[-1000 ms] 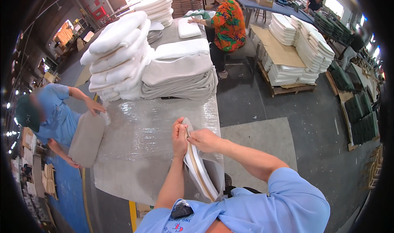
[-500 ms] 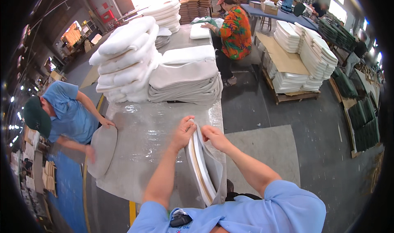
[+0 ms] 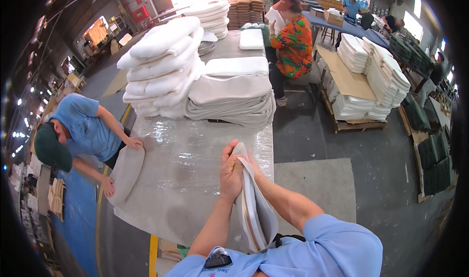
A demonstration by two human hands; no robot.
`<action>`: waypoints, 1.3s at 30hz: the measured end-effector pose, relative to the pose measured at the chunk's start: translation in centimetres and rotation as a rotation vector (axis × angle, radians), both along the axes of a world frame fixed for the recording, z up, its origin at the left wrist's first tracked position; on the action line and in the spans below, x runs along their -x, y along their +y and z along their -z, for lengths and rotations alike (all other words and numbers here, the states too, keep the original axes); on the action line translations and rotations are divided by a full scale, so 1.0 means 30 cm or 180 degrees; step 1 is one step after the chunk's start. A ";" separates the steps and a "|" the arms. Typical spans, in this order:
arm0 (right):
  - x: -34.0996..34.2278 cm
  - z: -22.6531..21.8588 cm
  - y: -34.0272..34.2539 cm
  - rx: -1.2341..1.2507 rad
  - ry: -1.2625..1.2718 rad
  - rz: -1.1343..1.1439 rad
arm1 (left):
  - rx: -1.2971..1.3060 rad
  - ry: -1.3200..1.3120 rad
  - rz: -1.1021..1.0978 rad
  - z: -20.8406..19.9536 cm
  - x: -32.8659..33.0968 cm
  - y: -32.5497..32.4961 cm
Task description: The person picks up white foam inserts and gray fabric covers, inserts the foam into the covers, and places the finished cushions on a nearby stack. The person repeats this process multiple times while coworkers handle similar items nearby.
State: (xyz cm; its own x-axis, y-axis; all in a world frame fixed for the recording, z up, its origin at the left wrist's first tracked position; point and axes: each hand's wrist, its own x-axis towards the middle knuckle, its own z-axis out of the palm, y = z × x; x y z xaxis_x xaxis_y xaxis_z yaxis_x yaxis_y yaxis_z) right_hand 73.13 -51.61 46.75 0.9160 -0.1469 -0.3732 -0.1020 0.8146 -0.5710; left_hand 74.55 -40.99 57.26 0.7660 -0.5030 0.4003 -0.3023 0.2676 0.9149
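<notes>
- We have a grey cover point(image 3: 266, 212) at half past five on our view, tilted over the right near edge of the worktop, its lower end against our blue shirt point(image 3: 322, 247); a brown zip point(image 3: 250, 219) runs along its opening, with white filling showing beside it.
- Our left hand point(image 3: 231, 175) wraps the cover's upper end, its fingers narrow and holding the fabric.
- Our right hand point(image 3: 255, 169) touches the cover's other side; its fingers are mostly hidden, so we cannot tell whether they grip.
- The worktop point(image 3: 168, 179) carries, at twelve o'clock from our cover, a pile of folded grey covers point(image 3: 229, 101), and at eleven a tall stack of white pads point(image 3: 163, 64).
- At ten o'clock, a co-worker in a dark green cap point(image 3: 53, 147) holds a grey cushion point(image 3: 128, 172) with both hands.
- Towards half past twelve, a person in an orange patterned shirt point(image 3: 294, 47) stands beside the worktop.
- Between one and two, white pads point(image 3: 378, 74) sit stacked on a wooden pallet point(image 3: 359, 125).
</notes>
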 end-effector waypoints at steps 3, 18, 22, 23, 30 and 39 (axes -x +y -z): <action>-0.081 -0.131 0.020 -0.0056 -0.0067 -0.0110 | 0.0048 -0.0165 -0.0255 0.013 -0.016 0.042; -0.142 -0.348 -0.028 0.2597 -0.0889 -0.0376 | 0.0382 0.0657 -0.0599 0.080 -0.079 0.025; -0.160 -0.320 -0.034 0.2462 -0.1027 -0.0203 | -0.0346 -0.0272 -0.0832 0.092 -0.100 0.050; -0.163 -0.321 -0.025 0.2609 -0.0991 -0.0182 | -0.0508 -0.0438 -0.0834 0.081 -0.103 0.060; -0.129 -0.388 0.003 0.2368 -0.0708 0.0235 | -0.1045 0.1744 -0.0389 0.032 0.134 0.200; 0.102 -0.744 0.190 0.0862 -0.2934 0.1121 | -0.0601 -0.0547 -0.0278 -0.303 0.283 0.315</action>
State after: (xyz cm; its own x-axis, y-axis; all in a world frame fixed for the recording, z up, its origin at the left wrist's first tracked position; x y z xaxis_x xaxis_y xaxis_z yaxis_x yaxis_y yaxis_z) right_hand 70.08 -45.89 69.07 0.7185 -0.4379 0.5404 0.6901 0.5455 -0.4756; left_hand 66.06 -31.56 66.34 0.7388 -0.5161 0.4334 -0.4719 0.0631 0.8794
